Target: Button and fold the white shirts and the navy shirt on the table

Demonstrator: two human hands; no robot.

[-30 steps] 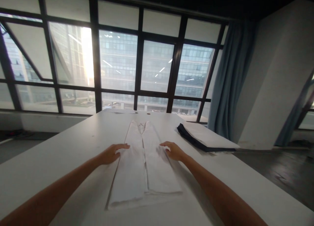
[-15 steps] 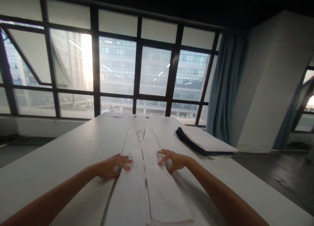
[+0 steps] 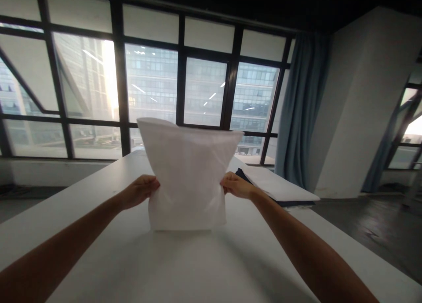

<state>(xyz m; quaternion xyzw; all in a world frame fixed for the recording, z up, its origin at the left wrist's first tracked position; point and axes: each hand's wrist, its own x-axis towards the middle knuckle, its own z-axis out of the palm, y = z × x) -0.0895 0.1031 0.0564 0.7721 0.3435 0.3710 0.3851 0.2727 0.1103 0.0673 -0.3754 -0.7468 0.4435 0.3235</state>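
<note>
A white cloth (image 3: 187, 180) is held upright over the white table (image 3: 108, 250), its upper part flaring wider than the lower part. My left hand (image 3: 143, 189) pinches its left edge, and my right hand (image 3: 234, 185) pinches the right edge at about the same height. The top of the cloth stands well above both hands and curls over at the left. Its lower edge hangs at or just above the tabletop; contact there is hard to tell.
On the table's right side lies a stack of folded cloth (image 3: 280, 184), white on top with dark cloth beneath. Beyond the table are large windows (image 3: 204, 92), a blue curtain (image 3: 301, 114) and a pale pillar (image 3: 352, 118).
The white cloth lay flat and long on the table under my spread fingers. Now it is lifted upright, and both hands have closed on its side edges and risen.
</note>
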